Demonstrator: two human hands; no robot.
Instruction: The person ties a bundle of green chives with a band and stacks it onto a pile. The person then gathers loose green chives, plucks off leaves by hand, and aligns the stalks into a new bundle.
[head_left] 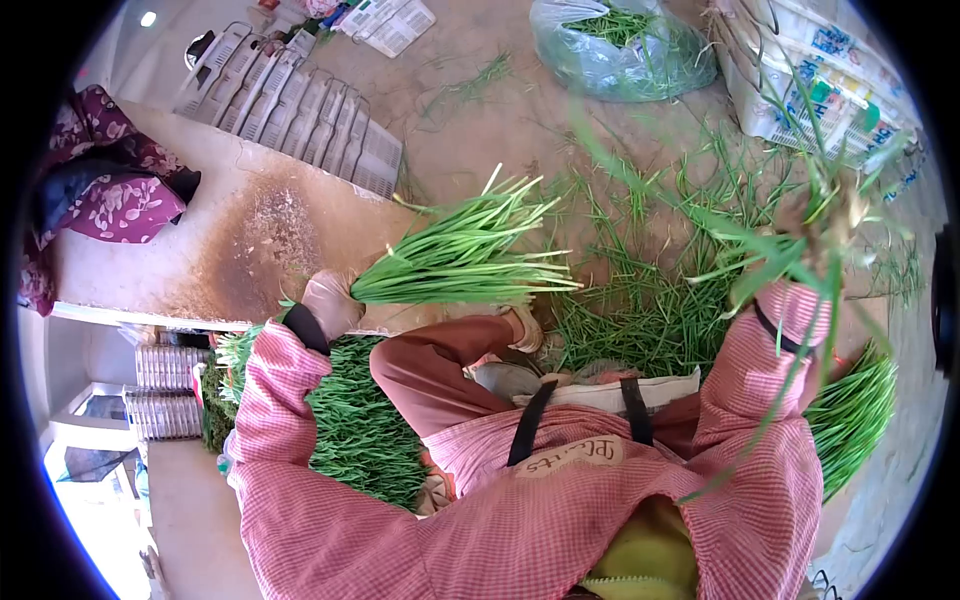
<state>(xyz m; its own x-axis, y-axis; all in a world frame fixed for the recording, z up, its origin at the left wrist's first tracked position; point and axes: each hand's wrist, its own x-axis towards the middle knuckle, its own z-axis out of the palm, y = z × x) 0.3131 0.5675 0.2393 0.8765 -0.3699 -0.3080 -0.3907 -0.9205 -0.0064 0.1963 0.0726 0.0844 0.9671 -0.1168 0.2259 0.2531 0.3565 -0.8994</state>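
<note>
My left hand [333, 303], a dark band at its wrist, is closed around the base of a thick bunch of green chives [465, 255]. The cut ends of the stems point away to the right. On the other side, my right hand [785, 225] is raised and partly hidden by loose chive blades [825, 245], which are blurred by motion and hang down past the sleeve. Its fingers appear closed on them. A heap of chives [365, 430] lies below my left arm, and another bundle [850, 420] lies beside my right elbow.
Scattered chive blades [640, 325] cover the floor ahead. A clear plastic bag of greens [625, 55] stands at the back, near white crates [830, 90]. Stacked grey crates [300, 110] sit at the upper left, behind a stained ledge [130, 260] with a purple floral cloth [120, 205].
</note>
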